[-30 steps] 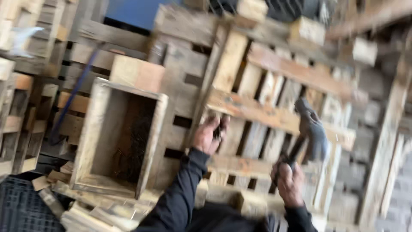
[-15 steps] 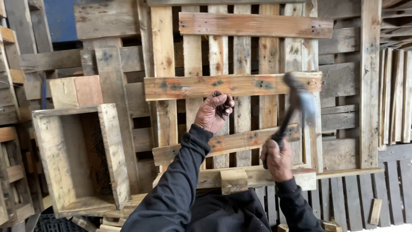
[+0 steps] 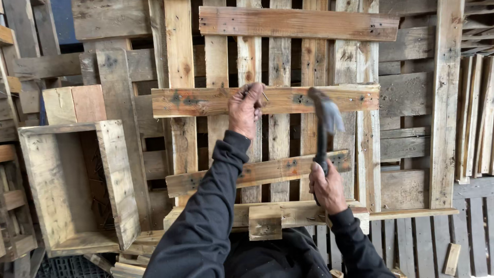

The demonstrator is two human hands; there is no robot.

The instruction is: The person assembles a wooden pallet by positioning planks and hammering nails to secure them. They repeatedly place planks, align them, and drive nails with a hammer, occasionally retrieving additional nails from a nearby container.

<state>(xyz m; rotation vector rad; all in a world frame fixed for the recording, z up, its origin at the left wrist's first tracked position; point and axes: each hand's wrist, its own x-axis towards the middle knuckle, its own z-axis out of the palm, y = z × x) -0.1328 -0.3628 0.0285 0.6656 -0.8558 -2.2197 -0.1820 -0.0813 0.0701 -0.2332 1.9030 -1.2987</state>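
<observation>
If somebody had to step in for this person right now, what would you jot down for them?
Left hand: pinches a nail against the middle cross board of the wooden pallet.
Right hand: grips the hammer by its handle, head raised level with that board, just right of the nail.
Done: cross boards lie across the slats; the nail stands in place.
Left: the nail is not yet driven in. The lower board sits askew.
An open wooden box stands to the left.
</observation>
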